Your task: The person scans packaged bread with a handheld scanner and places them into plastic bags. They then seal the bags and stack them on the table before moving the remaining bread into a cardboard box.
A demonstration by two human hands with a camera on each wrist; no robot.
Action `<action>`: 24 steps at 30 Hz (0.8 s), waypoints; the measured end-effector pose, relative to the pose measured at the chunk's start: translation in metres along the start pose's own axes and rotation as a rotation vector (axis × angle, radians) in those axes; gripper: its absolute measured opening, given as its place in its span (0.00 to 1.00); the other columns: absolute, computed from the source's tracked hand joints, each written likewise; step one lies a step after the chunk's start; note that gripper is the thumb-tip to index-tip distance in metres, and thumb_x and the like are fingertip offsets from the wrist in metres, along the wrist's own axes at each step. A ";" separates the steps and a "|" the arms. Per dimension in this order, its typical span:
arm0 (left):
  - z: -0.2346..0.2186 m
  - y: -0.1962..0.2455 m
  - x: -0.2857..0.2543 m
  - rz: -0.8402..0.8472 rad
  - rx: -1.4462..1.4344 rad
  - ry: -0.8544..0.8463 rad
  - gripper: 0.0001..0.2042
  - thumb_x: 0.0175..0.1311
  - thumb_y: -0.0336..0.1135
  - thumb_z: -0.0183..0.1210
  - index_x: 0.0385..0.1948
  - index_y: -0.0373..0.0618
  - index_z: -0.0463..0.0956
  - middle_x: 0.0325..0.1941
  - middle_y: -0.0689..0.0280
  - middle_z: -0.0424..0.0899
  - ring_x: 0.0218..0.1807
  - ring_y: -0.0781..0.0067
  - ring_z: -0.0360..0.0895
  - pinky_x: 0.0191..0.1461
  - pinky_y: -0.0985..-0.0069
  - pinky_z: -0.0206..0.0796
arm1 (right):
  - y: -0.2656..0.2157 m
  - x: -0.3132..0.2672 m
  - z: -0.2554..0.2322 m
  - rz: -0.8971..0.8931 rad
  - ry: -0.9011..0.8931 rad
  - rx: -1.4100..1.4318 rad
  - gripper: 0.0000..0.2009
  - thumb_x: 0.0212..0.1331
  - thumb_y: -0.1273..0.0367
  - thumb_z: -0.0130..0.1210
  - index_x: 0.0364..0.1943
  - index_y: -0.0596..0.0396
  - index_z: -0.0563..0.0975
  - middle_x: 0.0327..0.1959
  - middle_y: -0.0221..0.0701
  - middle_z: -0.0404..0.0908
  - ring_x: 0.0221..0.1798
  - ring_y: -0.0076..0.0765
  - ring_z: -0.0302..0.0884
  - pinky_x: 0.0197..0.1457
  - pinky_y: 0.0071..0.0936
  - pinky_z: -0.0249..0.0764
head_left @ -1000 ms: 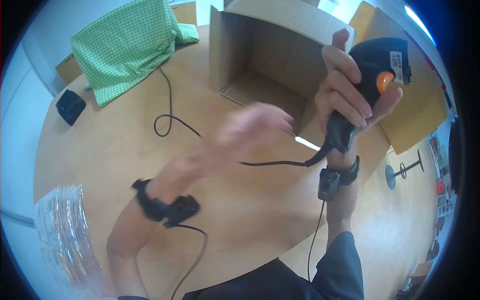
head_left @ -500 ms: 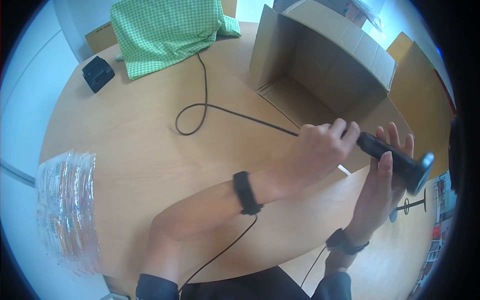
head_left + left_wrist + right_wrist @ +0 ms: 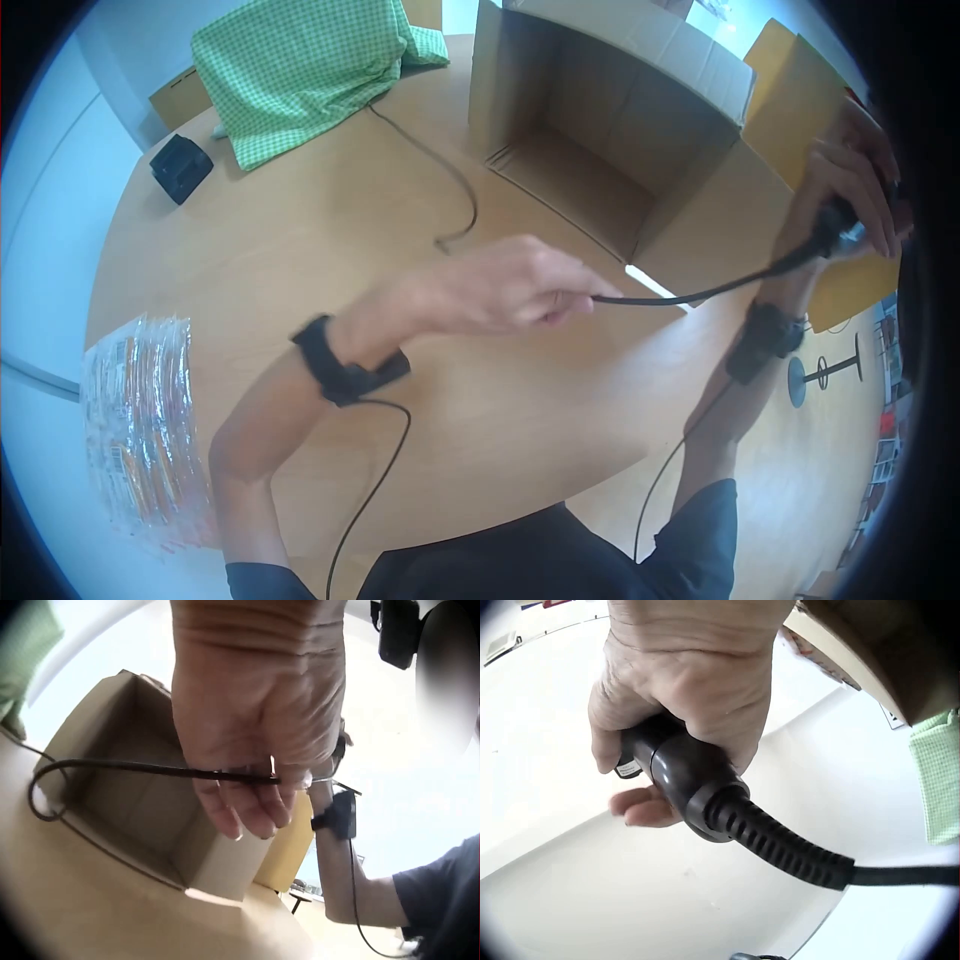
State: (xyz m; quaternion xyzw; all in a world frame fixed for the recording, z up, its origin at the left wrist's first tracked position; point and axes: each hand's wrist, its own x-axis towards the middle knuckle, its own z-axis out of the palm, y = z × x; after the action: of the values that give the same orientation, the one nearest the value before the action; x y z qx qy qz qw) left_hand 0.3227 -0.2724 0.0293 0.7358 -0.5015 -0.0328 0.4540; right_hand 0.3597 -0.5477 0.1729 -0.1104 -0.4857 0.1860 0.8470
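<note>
A green checked cloth [image 3: 300, 80] lay bunched by the far edge of the table [image 3: 280, 240], left of it a black block [image 3: 181, 168]; clear plastic packets [image 3: 145, 430] lined the left edge.

The person wears a black top [image 3: 520, 560], matt and plain where it shows at the near edge. Its short, dark left sleeve [image 3: 262, 580] ends near the elbow, as does the right sleeve [image 3: 708, 525], which looks dark grey-blue in the light. The left hand [image 3: 505, 285] and right hand [image 3: 855, 185] are bare. A wide black left wristband [image 3: 318, 355] carries a small, blocky black module; a similar right wristband [image 3: 765, 335] also carries one. From the left module a thin black left lead [image 3: 378, 480] curves down; a thin right lead [image 3: 650, 490] runs from the other.
</note>
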 end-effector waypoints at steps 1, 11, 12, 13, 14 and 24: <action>0.017 -0.012 0.001 -0.020 0.015 0.044 0.12 0.76 0.30 0.58 0.55 0.38 0.84 0.31 0.60 0.88 0.29 0.65 0.85 0.38 0.66 0.76 | 0.010 0.006 -0.002 0.033 -0.030 0.017 0.32 0.66 0.53 0.64 0.60 0.69 0.71 0.41 0.40 0.81 0.42 0.30 0.83 0.51 0.30 0.80; 0.053 -0.073 0.042 -0.316 -0.272 0.086 0.26 0.78 0.47 0.61 0.68 0.35 0.74 0.67 0.53 0.81 0.61 0.58 0.85 0.64 0.63 0.78 | 0.095 -0.018 -0.023 0.203 0.115 -0.819 0.51 0.69 0.26 0.32 0.60 0.69 0.75 0.44 0.45 0.86 0.26 0.29 0.83 0.20 0.23 0.73; 0.044 -0.070 0.035 -0.307 -0.267 0.072 0.26 0.78 0.47 0.61 0.68 0.35 0.74 0.67 0.53 0.81 0.61 0.58 0.85 0.64 0.63 0.78 | 0.095 -0.021 -0.028 0.228 0.108 -0.765 0.51 0.70 0.27 0.30 0.63 0.68 0.72 0.46 0.46 0.86 0.24 0.30 0.82 0.16 0.22 0.71; 0.032 -0.062 0.028 -0.243 -0.609 0.085 0.31 0.78 0.51 0.59 0.71 0.35 0.68 0.71 0.53 0.76 0.64 0.58 0.82 0.66 0.62 0.77 | 0.095 -0.024 -0.033 0.254 0.103 -0.712 0.50 0.72 0.29 0.29 0.67 0.68 0.70 0.49 0.47 0.85 0.22 0.31 0.81 0.12 0.22 0.68; 0.026 -0.053 0.026 -0.215 -0.783 0.091 0.34 0.79 0.54 0.58 0.73 0.34 0.64 0.73 0.53 0.73 0.66 0.58 0.80 0.67 0.61 0.77 | 0.102 -0.024 -0.036 0.237 0.141 -0.469 0.48 0.74 0.30 0.28 0.71 0.66 0.66 0.53 0.48 0.81 0.21 0.31 0.79 0.12 0.21 0.68; 0.006 0.027 0.012 -0.460 -0.738 0.195 0.31 0.78 0.63 0.54 0.60 0.38 0.71 0.48 0.53 0.90 0.46 0.61 0.90 0.55 0.69 0.81 | 0.126 -0.019 -0.070 0.081 0.221 -0.235 0.39 0.80 0.39 0.38 0.72 0.64 0.65 0.31 0.30 0.67 0.27 0.29 0.67 0.30 0.25 0.68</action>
State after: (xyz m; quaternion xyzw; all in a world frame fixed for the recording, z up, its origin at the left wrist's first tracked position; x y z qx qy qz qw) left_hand 0.3062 -0.2879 0.0499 0.6164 -0.2342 -0.2403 0.7124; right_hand 0.3855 -0.4419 0.0759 -0.2479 -0.4033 0.1484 0.8683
